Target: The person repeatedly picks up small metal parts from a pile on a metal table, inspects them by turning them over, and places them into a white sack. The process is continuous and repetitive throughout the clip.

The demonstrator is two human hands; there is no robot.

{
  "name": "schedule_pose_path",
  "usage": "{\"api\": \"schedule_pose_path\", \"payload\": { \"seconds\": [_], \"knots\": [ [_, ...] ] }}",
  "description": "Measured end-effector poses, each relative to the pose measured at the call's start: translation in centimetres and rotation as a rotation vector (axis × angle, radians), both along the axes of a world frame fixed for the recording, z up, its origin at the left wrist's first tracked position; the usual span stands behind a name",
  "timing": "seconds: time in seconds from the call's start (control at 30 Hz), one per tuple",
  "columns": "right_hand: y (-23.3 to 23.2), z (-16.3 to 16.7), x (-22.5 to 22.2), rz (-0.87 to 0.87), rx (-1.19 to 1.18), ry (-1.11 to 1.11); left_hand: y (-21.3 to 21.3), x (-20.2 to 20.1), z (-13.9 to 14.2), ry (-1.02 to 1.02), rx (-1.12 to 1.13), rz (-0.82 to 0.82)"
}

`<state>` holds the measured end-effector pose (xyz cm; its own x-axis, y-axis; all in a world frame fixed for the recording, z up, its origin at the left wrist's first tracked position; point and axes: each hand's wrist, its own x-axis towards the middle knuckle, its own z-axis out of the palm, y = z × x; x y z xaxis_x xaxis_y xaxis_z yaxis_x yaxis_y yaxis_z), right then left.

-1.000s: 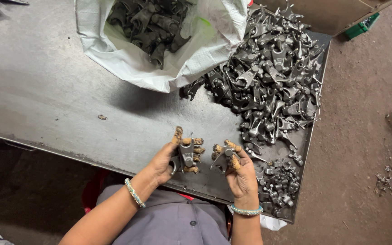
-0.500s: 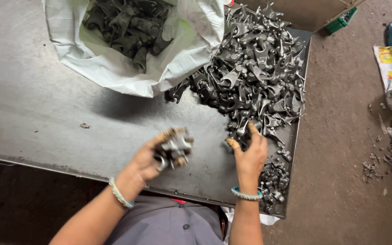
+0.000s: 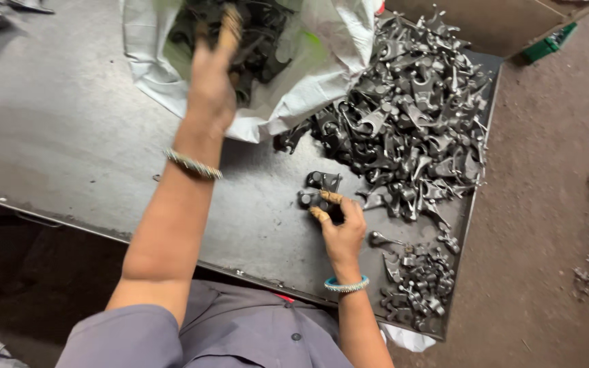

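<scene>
Left hand (image 3: 210,85) blurred over sack (image 3: 322,61), grip unclear, right hand (image 3: 341,228) pinching metal part (image 3: 318,197)

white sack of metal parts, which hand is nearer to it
Left. The left hand reaches over the white sack's mouth; the right hand is lower on the table, touching loose metal parts.

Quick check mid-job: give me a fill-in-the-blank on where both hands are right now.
1. The left hand reaches into the white ____.
2. The right hand touches small metal parts on the dark ____.
3. The big pile of metal parts lies to the ____ of the sack.

Missing words: sack; table; right
</scene>
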<state>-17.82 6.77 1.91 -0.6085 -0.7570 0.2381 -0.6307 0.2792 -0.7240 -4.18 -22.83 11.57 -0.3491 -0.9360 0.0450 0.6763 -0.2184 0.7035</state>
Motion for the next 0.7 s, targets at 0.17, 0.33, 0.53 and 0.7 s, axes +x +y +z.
{"api": "schedule_pose_path", "payload": {
  "seconds": [0.17,0.33,0.53,0.7],
  "knots": [
    [1.1,0.0,0.8,0.184,-0.281,-0.611,7.9,3.1,-1.4,-0.491,-0.440,0.296],
    [3.9,0.2,-0.1,0.053,-0.222,-1.297,14.8,5.3,-3.3,-0.596,-0.370,0.156],
    [6.5,-1.1,-0.8,-0.097,-0.272,-1.675,18.8,5.4,-6.6,-0.548,-0.205,-0.027],
    [6.7,-1.7,-0.6,-0.221,-0.188,-1.701,21.6,4.1,-8.4,-0.560,-0.107,-0.181]
  ]
}}
